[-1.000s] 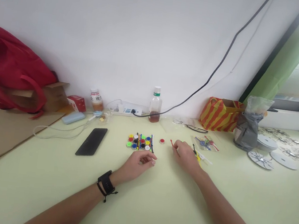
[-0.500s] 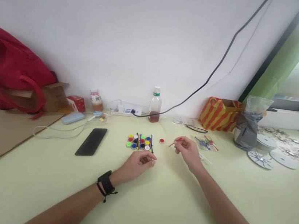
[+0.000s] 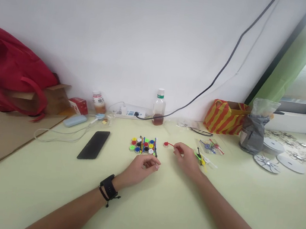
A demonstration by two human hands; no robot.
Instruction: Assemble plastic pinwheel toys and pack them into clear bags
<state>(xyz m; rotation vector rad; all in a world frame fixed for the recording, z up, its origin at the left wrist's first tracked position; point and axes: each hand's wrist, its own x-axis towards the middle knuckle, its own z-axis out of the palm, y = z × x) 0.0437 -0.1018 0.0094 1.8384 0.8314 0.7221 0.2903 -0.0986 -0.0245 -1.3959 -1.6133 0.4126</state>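
Note:
My right hand (image 3: pixel 186 159) pinches a thin red stick (image 3: pixel 170 144) whose far tip reaches the small red disc (image 3: pixel 165 144) on the pale green table (image 3: pixel 158 205). A block of coloured discs joined by sticks (image 3: pixel 143 145) lies just left of that disc. My left hand (image 3: pixel 142 167), with a black wristband, rests on the table in front of the block, fingers curled together; whether it holds anything I cannot make out. Loose yellow, green and black sticks (image 3: pixel 201 158) lie beside my right hand.
A black phone (image 3: pixel 94 144) lies to the left. A bottle (image 3: pixel 159 107), a power strip (image 3: pixel 130 111) and a small jar (image 3: pixel 98 102) stand along the wall. A red bag (image 3: pixel 12 69) on cardboard is far left. A striped bag (image 3: pixel 226 117), a grey pouch (image 3: pixel 253 131) and white discs (image 3: pixel 266 163) are on the right.
My right hand turned the red stick and moved it left, so its tip now meets the red disc. My left hand stayed put.

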